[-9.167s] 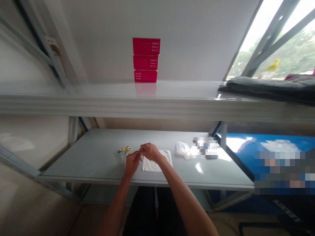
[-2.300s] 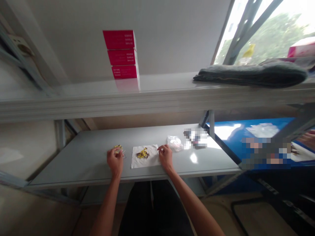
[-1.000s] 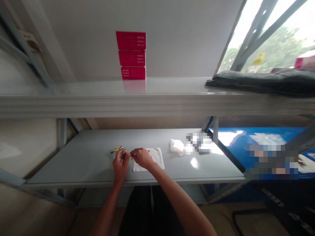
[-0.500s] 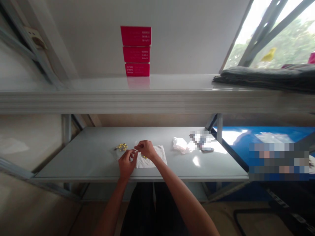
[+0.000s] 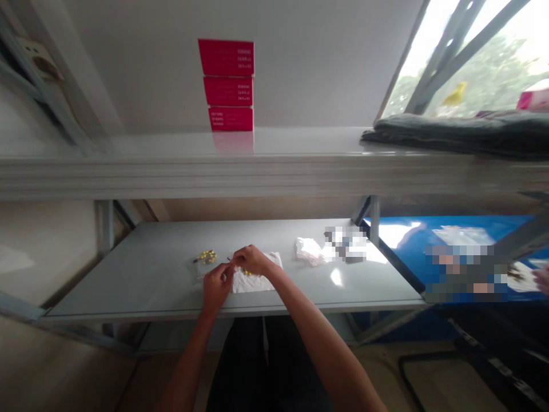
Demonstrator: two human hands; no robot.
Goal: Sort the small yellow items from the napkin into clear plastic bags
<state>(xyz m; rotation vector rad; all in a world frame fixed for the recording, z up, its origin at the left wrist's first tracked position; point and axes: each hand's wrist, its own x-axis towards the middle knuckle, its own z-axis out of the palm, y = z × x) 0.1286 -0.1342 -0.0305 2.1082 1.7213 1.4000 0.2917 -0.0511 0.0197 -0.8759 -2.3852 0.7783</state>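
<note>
My left hand (image 5: pixel 217 281) and my right hand (image 5: pixel 251 259) meet over the left edge of a white cloth (image 5: pixel 259 282). The fingertips of both are pinched together at one spot. A tiny dark tip shows there, but what they hold is too small to make out. Under my right hand lie small yellow pieces (image 5: pixel 247 273) on the cloth, partly hidden by it. Just left of the hands, more small yellow pieces with dark ends (image 5: pixel 208 256) lie on or in a clear plastic bag (image 5: pixel 198 271).
Crumpled clear plastic bags (image 5: pixel 309 250) lie right of the cloth on the grey table (image 5: pixel 141 274). Above it runs a shelf edge (image 5: pixel 240 177), with stacked red boxes (image 5: pixel 229 90) and folded dark fabric (image 5: pixel 450 134). A blue table (image 5: pixel 403 232) adjoins at right; a person's hand shows at the far right.
My left fingers have closed in toward my right fingertips, so the hands now touch. The whole view has shifted slightly, with things sitting further left.
</note>
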